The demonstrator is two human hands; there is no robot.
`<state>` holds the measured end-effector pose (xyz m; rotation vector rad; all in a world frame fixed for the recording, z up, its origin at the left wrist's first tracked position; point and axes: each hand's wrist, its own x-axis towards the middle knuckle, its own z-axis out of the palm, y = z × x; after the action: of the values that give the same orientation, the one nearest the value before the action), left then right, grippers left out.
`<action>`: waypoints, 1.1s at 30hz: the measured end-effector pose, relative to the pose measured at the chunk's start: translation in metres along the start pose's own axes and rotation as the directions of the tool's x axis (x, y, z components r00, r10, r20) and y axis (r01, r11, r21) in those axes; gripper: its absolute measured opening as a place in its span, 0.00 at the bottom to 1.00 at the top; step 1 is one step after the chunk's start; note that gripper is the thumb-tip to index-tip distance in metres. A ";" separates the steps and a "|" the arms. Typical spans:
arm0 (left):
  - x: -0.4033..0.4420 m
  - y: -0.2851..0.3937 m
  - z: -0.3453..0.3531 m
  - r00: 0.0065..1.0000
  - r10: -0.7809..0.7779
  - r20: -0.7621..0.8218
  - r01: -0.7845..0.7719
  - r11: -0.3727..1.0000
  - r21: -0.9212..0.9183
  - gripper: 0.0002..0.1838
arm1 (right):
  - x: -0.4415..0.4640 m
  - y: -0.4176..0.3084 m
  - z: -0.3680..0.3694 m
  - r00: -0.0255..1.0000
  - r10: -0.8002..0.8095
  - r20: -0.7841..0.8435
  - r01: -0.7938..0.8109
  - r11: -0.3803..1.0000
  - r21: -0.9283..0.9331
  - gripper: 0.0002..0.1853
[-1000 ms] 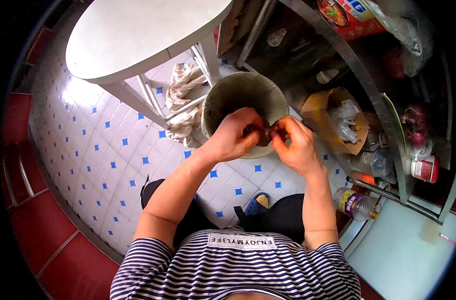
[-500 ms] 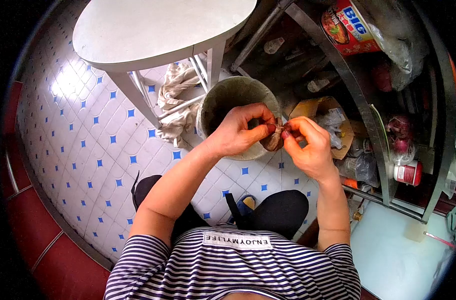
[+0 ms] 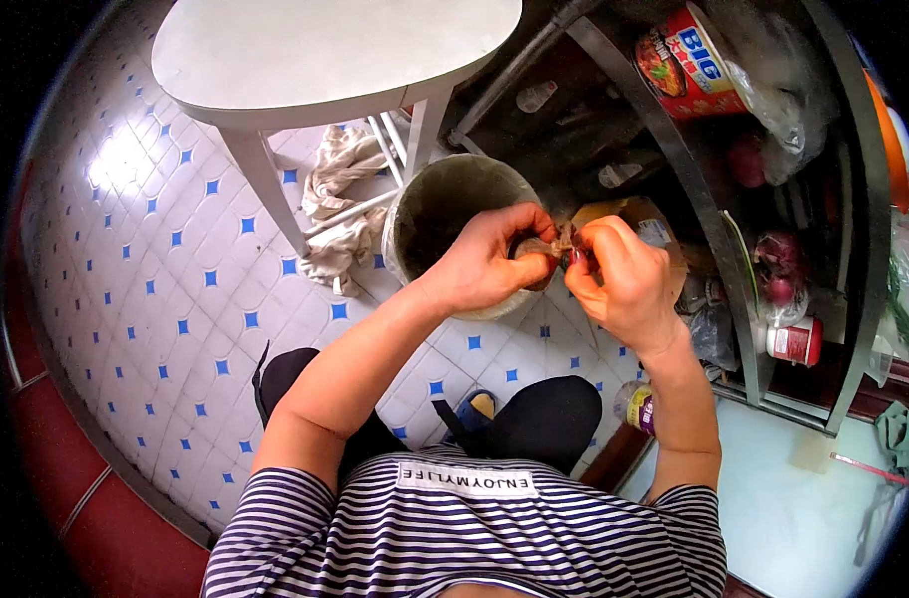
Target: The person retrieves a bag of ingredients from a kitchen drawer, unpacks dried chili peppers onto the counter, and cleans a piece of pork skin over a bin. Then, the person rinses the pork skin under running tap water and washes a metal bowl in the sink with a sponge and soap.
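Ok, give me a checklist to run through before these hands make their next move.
1. Left hand has hold of the brown item: ok, pinched between thumb and fingers.
2. Right hand on it too: ok, fingertips at its right end.
3. Bucket upright on the floor: ok, mouth facing up.
4. Brown item directly above the bucket's mouth: cannot tell; in this view it lies across the right side of the rim.
5. Bucket contents: cannot tell; the inside is dark and partly hidden.
6. Cloth out of the way: ok, beneath the white table, apart from both hands.
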<state>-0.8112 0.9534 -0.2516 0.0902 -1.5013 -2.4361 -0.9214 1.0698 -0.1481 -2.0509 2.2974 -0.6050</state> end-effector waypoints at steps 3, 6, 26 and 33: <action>0.000 0.006 0.001 0.998 -0.064 0.012 0.064 0.996 -0.064 0.08 | 0.001 -0.004 -0.004 0.989 -0.148 -0.013 0.142 0.968 -0.205 0.09; 0.001 0.002 0.000 1.000 0.003 0.006 -0.003 0.999 -0.039 0.07 | -0.005 -0.002 0.000 0.999 0.021 -0.046 -0.024 0.998 -0.057 0.09; 0.004 -0.001 -0.002 1.000 -0.003 -0.013 0.004 0.991 0.135 0.06 | -0.006 0.012 0.019 0.970 -0.036 -0.241 0.018 0.997 -0.075 0.08; 0.007 0.001 -0.005 0.991 -0.136 -0.011 0.134 0.985 -0.109 0.06 | -0.010 0.018 0.022 0.977 0.048 -0.208 -0.052 0.998 -0.018 0.09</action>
<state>-0.8171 0.9468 -0.2526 0.1977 -1.3942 -2.6103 -0.9316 1.0746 -0.1765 -2.0208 2.4686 -0.8311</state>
